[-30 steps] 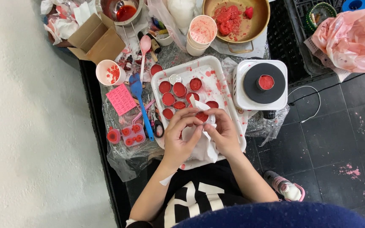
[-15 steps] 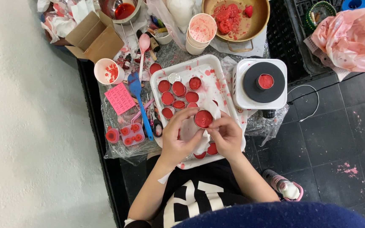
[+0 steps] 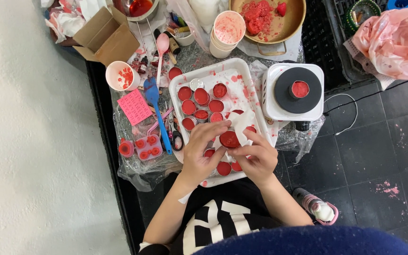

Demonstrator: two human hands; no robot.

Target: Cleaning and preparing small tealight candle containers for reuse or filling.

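Note:
My left hand (image 3: 202, 151) and my right hand (image 3: 257, 157) meet over the near part of a white tray (image 3: 250, 80). Between their fingertips is a small round tin of red wax (image 3: 229, 140), held level. My right hand also pinches a white tissue (image 3: 244, 122) against the tin's rim. Several more round tins filled with red (image 3: 201, 97) sit in rows on the tray, some hidden under my hands. The tray's liner is smeared pink.
A small white hotplate (image 3: 293, 92) with a red tin on top stands right of the tray. Behind are a wooden bowl of red chunks (image 3: 267, 14), a stained paper cup (image 3: 228, 29), a cardboard box (image 3: 108, 36), a blue spatula (image 3: 155, 104) and a pink plastic bag (image 3: 397, 41).
Both hands have lifted one red tin off the tray and turned it face up between them; the tissue has moved from under the hands up to the tin's edge.

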